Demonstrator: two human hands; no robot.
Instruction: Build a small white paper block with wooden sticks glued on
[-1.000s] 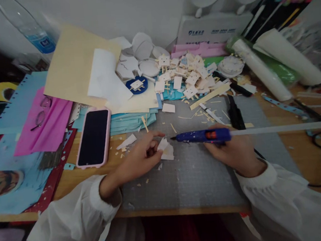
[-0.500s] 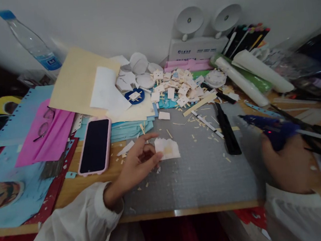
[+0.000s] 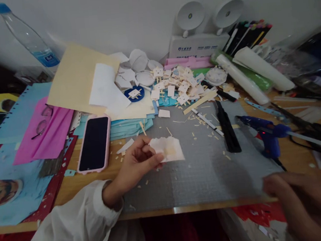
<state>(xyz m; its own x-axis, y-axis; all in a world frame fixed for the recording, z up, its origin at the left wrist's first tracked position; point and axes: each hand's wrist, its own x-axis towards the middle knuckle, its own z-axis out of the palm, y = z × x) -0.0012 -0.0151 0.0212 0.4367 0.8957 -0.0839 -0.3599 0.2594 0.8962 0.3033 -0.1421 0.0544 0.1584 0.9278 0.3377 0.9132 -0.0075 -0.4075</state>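
Observation:
My left hand (image 3: 137, 162) pinches the left edge of a small cream paper piece (image 3: 171, 149) lying on the grey cutting mat (image 3: 199, 173). A blue glue gun (image 3: 265, 133) stands on its own at the mat's right edge, nozzle pointing left, a clear glue stick sticking out behind it. My right hand (image 3: 302, 202) hovers low at the front right corner, away from the gun, blurred, fingers loosely stretched and holding nothing.
A pink-cased phone (image 3: 94, 143) lies left of my left hand. Coloured paper sheets (image 3: 42, 132) cover the left side. A heap of small cream cut-outs (image 3: 180, 85) sits behind the mat. A black knife (image 3: 227, 129), paper rolls (image 3: 246, 77) and a water bottle (image 3: 29, 38) stand around.
My right hand carried the glue gun from the paper piece to the right, set it down and let go, then drew back toward me. My left hand closed onto the paper piece.

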